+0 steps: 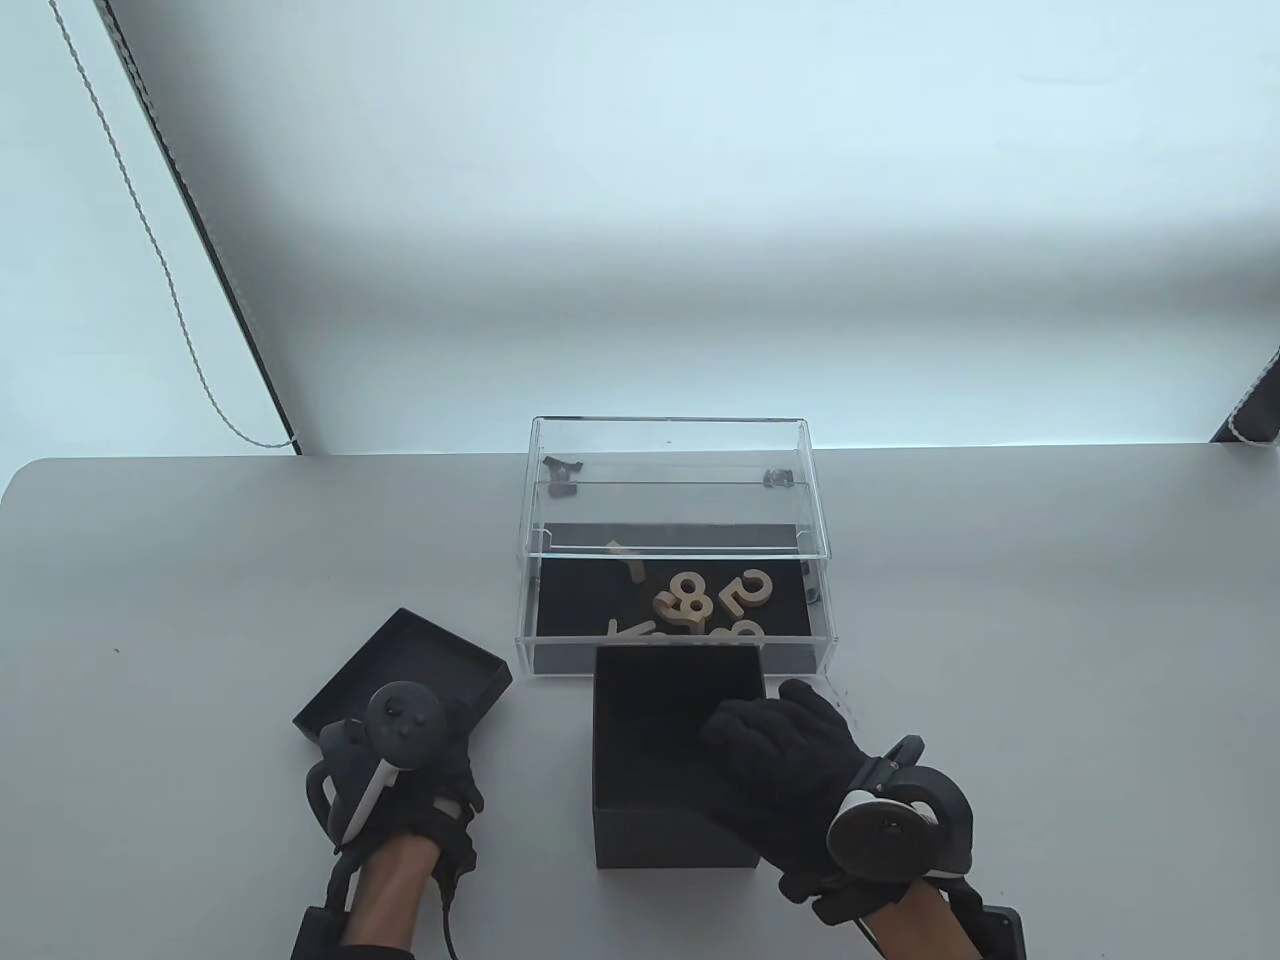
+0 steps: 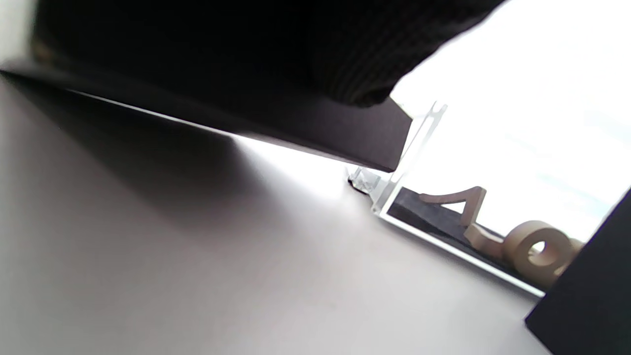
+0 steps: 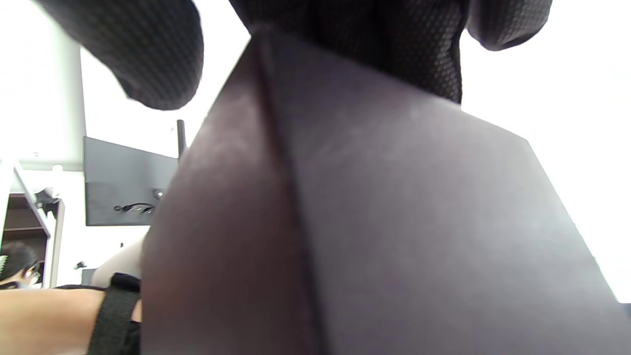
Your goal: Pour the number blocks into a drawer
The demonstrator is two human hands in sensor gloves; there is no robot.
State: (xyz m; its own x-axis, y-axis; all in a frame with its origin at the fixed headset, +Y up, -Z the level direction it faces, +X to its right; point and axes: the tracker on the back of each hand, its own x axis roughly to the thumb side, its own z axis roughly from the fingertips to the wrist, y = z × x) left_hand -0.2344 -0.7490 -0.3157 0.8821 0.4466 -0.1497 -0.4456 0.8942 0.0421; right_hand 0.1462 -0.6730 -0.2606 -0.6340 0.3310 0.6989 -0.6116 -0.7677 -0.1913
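Item: black box (image 1: pixel 680 760), tipped toward the clear drawer (image 1: pixel 680 560) at 12 o'clock.
Your right hand (image 1: pixel 800 770) grips the box, fingers (image 1: pixel 740 725) curled over its rim. Number blocks (image 1: pixel 690 600) lie in the drawer. Your left hand (image 1: pixel 400 770) rests on the lid (image 1: pixel 400 680) at 9 o'clock on the bench (image 1: pixel 1000 700); its finger spread cannot be told.

I see a grey table (image 1: pixel 1000 620) in front of me. Behind it hangs a bead cord (image 1: pixel 150 230) at the far left. In my right wrist view stands a dark monitor (image 3: pixel 125 185).
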